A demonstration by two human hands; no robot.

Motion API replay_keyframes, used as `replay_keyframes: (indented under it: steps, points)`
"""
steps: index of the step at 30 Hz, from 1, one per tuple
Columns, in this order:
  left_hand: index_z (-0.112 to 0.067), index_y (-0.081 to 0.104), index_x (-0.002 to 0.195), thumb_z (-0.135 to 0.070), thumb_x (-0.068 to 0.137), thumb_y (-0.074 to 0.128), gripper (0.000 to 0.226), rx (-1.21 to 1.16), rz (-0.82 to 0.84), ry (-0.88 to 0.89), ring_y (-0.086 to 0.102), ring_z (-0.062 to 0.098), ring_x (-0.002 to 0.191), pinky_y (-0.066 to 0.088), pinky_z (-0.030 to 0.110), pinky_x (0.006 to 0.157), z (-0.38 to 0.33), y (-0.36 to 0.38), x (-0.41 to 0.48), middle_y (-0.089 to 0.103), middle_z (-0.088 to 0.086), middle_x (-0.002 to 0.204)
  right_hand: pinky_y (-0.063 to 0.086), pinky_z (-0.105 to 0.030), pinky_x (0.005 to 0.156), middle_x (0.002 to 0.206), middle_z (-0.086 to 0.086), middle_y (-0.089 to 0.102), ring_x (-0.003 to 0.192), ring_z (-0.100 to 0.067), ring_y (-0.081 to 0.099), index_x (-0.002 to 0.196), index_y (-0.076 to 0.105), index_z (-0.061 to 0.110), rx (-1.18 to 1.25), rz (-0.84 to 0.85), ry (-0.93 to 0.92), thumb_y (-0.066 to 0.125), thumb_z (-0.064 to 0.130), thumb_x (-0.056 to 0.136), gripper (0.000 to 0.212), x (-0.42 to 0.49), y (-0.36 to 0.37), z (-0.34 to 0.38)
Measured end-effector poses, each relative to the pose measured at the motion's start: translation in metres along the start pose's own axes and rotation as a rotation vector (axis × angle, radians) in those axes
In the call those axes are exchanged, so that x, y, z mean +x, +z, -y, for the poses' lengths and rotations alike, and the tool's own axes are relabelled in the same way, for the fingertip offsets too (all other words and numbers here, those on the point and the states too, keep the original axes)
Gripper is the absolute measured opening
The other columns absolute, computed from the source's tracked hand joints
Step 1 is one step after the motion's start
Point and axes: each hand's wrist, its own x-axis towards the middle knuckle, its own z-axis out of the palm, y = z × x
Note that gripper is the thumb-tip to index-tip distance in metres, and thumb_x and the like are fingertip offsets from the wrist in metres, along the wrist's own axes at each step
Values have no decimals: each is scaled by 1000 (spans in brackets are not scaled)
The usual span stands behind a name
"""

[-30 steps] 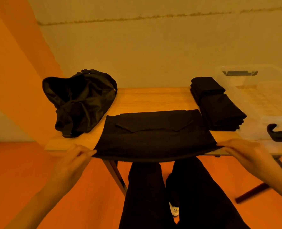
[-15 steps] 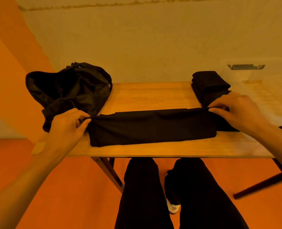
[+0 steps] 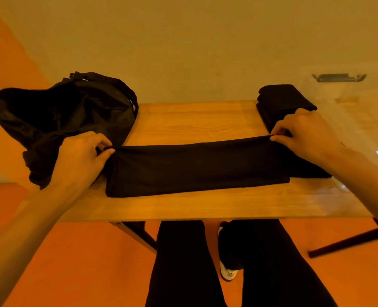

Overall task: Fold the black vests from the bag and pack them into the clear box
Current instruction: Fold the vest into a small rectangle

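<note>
Pinching vest (image 3: 196,167), left hand (image 3: 81,156), right hand (image 3: 305,136) (both grips holding corners), seemingly folded narrower than before.

Plain room: bare wall (image 3: 205,41), orange floor (image 3: 73,262), wooden table (image 3: 194,120).

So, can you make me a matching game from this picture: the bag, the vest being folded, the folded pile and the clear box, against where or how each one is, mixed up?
Things
1. black bag
2. vest being folded
3. pile of folded vests
4. clear box

Places or states
A. far right end of the wooden table
B. pinched at its ends by the left hand and right hand
C. slumped at the table's left end
D. just behind the right hand, beside the box

Pairs: 1-C, 2-B, 3-D, 4-A
</note>
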Motion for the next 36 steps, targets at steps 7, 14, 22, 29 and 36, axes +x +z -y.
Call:
replay_keyframes:
  steps: [7,14,22,29,36]
  points:
    - [-4,74,98,-6,83,81,16,13,30,-32,56,15,73,53,35,74,-1,16,4,68,9,88,42,-43,80,77,0,61,87,-26,54,94,78,18,-190,19,4,74,31,89,15,7,18,1]
    - [-4,66,120,-18,92,72,31,11,-42,-69,57,18,82,52,35,80,-32,21,-14,54,12,120,42,-48,83,98,-11,68,95,-32,56,108,73,10,-206,-140,-51,69,20,92,20,-9,11,27]
    - [-32,-4,162,-80,89,-2,87,254,429,-29,-16,26,156,-5,47,127,-80,88,-42,-14,7,170,4,-43,127,169,-12,9,156,-27,2,161,7,32,-35,274,131,3,74,94,79,-51,79,108]
    - [-38,-4,161,-88,83,-2,92,250,445,-62,-15,24,156,-2,44,127,-64,84,-64,-11,5,170,-1,-47,127,169,-5,-12,155,-23,-15,159,-10,37,-7,312,194,-9,80,86,84,-77,79,119]
    - [-39,-2,160,-89,83,-1,91,214,410,-92,-15,23,155,-4,42,126,-67,67,-98,-11,1,169,3,-48,127,169,-3,-8,155,-22,-14,159,-7,39,-3,296,152,-6,81,91,80,-107,76,125]
